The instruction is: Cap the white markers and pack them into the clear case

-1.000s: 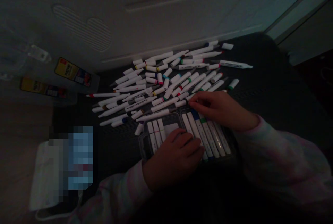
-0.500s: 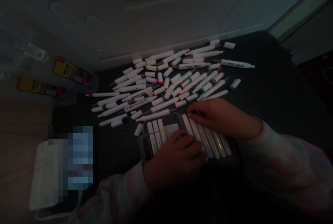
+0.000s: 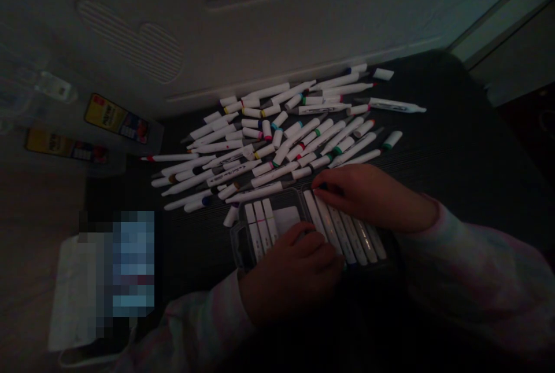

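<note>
An open case (image 3: 235,246), dark and see-through, lies before me with white markers in two groups. Three markers (image 3: 256,228) stand in its left part, beside a pale insert (image 3: 287,218). A row of several more markers (image 3: 347,237) fills the right part. My left hand (image 3: 295,272) lies over the middle of the case, its fingers curled at the lower ends of the right-hand row; what they grip is hidden. My right hand (image 3: 364,196) reaches over the row's top, its fingertips pinched at the upper end of a white marker (image 3: 313,205).
Loose white markers (image 3: 236,173), some uncapped, and coloured-band caps (image 3: 392,140) are scattered across the dark table (image 3: 451,130). A pale panel (image 3: 277,32) rises behind. Clear containers with yellow labels (image 3: 115,118) stand left, near a blurred-out white and blue object (image 3: 78,292).
My left hand has shifted slightly, its fingers a little lower on the markers. My right hand stays at the row's upper end. The loose markers lie as before.
</note>
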Motion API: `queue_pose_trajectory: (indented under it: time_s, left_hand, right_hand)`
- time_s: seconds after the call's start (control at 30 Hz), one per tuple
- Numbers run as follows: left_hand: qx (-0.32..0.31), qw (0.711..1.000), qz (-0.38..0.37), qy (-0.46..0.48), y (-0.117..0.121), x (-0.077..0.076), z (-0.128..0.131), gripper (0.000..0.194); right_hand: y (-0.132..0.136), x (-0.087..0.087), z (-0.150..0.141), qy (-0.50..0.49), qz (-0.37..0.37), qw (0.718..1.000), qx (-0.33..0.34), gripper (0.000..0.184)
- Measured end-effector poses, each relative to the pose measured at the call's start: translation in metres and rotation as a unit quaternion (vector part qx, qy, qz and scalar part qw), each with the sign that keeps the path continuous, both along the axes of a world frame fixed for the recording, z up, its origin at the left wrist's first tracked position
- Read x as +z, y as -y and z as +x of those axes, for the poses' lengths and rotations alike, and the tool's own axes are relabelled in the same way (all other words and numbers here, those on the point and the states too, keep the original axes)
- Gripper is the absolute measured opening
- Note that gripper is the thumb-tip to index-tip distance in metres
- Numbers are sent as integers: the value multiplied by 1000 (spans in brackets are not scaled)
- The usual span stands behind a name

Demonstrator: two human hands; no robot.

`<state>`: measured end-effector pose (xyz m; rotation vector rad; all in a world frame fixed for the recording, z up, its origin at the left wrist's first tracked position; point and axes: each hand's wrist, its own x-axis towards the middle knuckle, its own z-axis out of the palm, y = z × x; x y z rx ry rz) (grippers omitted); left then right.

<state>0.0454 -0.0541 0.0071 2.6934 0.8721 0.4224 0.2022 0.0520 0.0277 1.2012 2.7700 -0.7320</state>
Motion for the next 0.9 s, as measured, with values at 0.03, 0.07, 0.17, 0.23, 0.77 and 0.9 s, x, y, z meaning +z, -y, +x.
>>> queue_pose_trajectory:
  time_s: [0.03,0.07,0.17,0.23,0.77,0.9]
  left_hand:
    - [-1,1000,5,6,2,0,1,16]
    - [-2,1000,9,10,3,0,1,15]
    - [-7,1000,10,8,6,-1,3,15]
    - [-7,1000,3,7,6,-1,3,16]
    - [6,1000,0,17,3,-1,-1,16]
    - [8,1000,-3,12,3,-1,-1,16]
  right_hand:
    - [0,0,0,1,1,1000,-1,19]
    - [0,0,0,2,3,1000,-1,19]
    - [0,0,0,2,1,1000,1,19]
    - [0,0,0,3,0,1000,1,19]
    - [-4,2,5,-29,-68,997,5,22]
    - [-5,2,6,-34,-79,996,11,23]
